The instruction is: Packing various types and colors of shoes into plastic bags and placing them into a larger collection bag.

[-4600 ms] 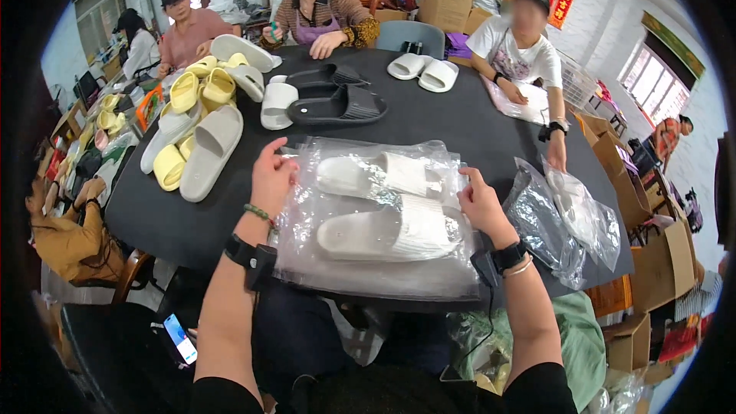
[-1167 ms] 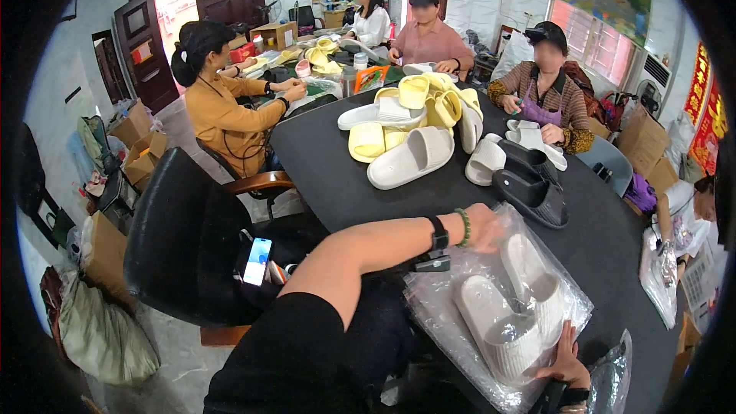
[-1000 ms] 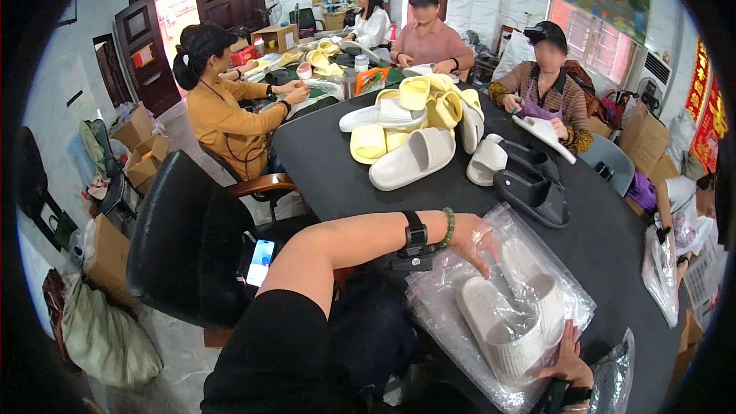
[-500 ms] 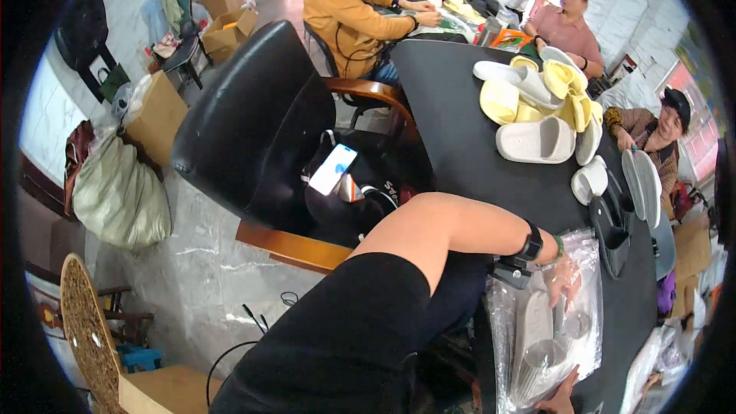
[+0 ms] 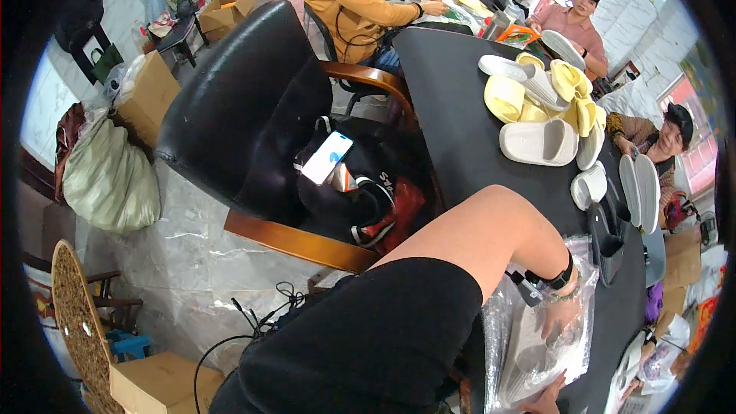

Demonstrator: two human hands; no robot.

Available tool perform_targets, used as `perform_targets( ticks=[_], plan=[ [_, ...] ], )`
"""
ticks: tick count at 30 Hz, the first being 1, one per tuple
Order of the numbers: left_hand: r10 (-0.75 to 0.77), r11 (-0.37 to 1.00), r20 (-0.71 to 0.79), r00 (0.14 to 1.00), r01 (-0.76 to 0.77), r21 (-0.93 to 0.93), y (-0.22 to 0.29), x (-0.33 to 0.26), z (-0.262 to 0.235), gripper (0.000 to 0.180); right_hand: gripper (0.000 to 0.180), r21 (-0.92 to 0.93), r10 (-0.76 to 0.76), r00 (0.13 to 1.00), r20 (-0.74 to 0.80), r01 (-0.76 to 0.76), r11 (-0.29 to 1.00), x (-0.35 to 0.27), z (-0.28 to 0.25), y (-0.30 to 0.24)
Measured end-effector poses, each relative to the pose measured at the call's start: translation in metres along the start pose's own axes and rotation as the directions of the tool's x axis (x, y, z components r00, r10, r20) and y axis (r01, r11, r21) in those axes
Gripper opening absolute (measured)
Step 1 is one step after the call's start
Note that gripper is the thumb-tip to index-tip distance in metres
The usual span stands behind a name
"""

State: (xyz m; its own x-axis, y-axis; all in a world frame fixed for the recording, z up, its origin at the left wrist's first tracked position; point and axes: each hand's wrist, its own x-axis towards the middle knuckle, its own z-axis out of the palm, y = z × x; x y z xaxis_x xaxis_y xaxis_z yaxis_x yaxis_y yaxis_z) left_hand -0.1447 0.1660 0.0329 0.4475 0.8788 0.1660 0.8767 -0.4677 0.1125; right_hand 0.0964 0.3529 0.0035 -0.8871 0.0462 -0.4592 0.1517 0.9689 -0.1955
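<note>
**A:** What fills the frame, biggest first?

**B:** A black leather armchair (image 5: 230,100) takes the upper left and middle, with a dark bag (image 5: 360,199) and a phone (image 5: 326,158) lying on its seat. Right of it, a dark round counter (image 5: 460,115) curves down the right side. At the bottom centre, the person's own black sleeve and bare left forearm reach toward the lower right.

**B:** On the counter, upper right, lies a pile of yellow and white slippers (image 5: 544,100); other people sit round the far edge.

**A:** And the hands?

**B:** The left hand (image 5: 558,320) rests in the lower right, on a clear plastic bag (image 5: 529,337) holding pale slippers (image 5: 537,349). Its fingers curl down against the plastic, pressing or pinching it; I cannot tell whether they truly grip. The right hand (image 5: 546,397) shows only as a sliver at the bottom edge, touching the bag's lower end; its fingers are cut off, so their state is unclear.

**A:** How does the bag lie relative to the fingers?

**B:** Directly beneath the left fingers. Its long axis runs roughly up and down the frame, from the wrist toward the bottom edge. The left hand sits on its upper half, the right at its lower end.
</note>
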Motion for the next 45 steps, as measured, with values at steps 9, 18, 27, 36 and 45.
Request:
perform_targets(
  ticks=[9, 18, 27, 36, 45],
  plan=[
    [-0.122, 0.992, 0.032, 0.992, 0.123, -0.024, 0.008, 0.053, 0.028, 0.051, 0.171, -0.076, 0.017, 0.999, -0.042, -0.021, 0.997, 0.005, 0.015, 0.091],
    [-0.187, 0.972, -0.265, 0.946, 0.140, -0.189, -0.051, -0.025, 0.066, 0.044, 0.169, 0.051, 0.196, 0.981, 0.014, -0.196, 0.979, -0.018, -0.007, 0.033],
    [-0.550, 0.832, -0.181, 0.815, 0.554, -0.034, -0.054, -0.184, -0.029, 0.040, 0.164, 0.063, 0.168, 0.985, -0.041, -0.166, 0.984, -0.040, -0.011, 0.023],
    [-0.676, 0.383, -0.519, 0.523, 0.852, 0.358, -0.013, -0.208, -0.158, 0.035, 0.159, 0.031, 0.236, 0.961, -0.143, -0.234, 0.972, -0.055, -0.017, 0.012],
    [-0.493, 0.659, -0.637, 0.593, 0.732, 0.172, 0.055, -0.060, -0.148, 0.038, 0.108, 0.062, 0.137, 0.822, -0.553, -0.123, 0.990, -0.098, -0.001, -0.051]
  ],
)
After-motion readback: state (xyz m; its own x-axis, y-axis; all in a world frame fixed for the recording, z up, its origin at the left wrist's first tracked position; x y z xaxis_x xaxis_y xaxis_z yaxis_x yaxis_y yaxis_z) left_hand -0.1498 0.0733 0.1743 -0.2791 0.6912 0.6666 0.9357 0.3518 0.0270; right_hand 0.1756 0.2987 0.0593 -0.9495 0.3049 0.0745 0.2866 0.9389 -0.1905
